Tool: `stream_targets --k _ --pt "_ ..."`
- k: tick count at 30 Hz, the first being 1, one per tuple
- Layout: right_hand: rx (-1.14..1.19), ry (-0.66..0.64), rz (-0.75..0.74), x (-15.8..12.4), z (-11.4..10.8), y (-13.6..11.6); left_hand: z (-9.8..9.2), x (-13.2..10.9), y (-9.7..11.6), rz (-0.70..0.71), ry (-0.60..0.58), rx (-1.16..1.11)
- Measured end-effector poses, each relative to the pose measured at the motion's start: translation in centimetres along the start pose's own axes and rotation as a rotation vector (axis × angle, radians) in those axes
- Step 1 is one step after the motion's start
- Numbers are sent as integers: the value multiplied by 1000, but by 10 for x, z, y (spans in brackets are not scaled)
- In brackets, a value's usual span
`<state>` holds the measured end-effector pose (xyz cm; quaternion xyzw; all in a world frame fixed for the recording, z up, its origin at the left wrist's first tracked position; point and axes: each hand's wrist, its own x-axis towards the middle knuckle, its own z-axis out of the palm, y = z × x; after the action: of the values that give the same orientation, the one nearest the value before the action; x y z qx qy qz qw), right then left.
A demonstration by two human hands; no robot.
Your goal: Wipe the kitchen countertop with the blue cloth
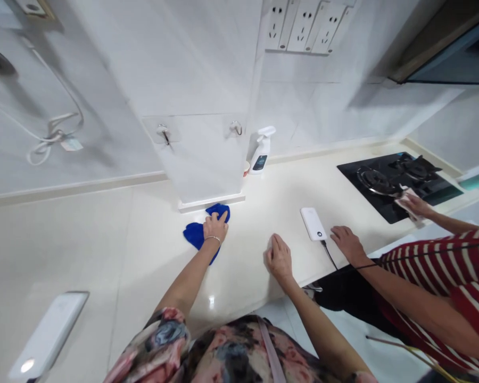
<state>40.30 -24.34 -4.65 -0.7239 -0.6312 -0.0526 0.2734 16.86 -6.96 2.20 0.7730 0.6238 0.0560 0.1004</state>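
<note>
My left hand (215, 226) presses flat on a blue cloth (194, 234) lying on the cream countertop (143, 250), close to the foot of a white wall column. A thin bracelet circles that wrist. My right hand (279, 259) rests palm down on the bare counter near its front edge, fingers together and stretched out, holding nothing.
A white spray bottle (262, 150) stands against the wall. A white power bank (313, 223) with a cable lies right of my right hand. A person in a red striped top has one hand (347, 243) beside it and wipes the black gas hob (399, 181) with a rag. Another white device (50, 335) lies at front left.
</note>
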Motion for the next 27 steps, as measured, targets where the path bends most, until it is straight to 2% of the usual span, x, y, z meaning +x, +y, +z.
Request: stream_targets --k 3,7,9,12,17,20,23,27 --pt "-2 -11 4 1 -1 0 9 -6 34 131 -52 -26" --pt "0 -17 10 1 -2 2 27 -32 80 370 -106 -98" --pt "1 -8 4 1 -2 3 37 -44 95 461 -105 -139" --pt "-4 5 -2 1 -2 5 46 -50 103 521 -96 -200" --pt "21 13 6 2 -5 5 40 -33 86 546 -116 -244" --pt "50 16 16 3 -7 5 26 -11 60 376 -95 -218" --pt "67 20 20 3 -7 5 10 9 24 214 -69 -153" --pt "83 39 22 2 -5 5 -8 14 -23 84 -20 -81"
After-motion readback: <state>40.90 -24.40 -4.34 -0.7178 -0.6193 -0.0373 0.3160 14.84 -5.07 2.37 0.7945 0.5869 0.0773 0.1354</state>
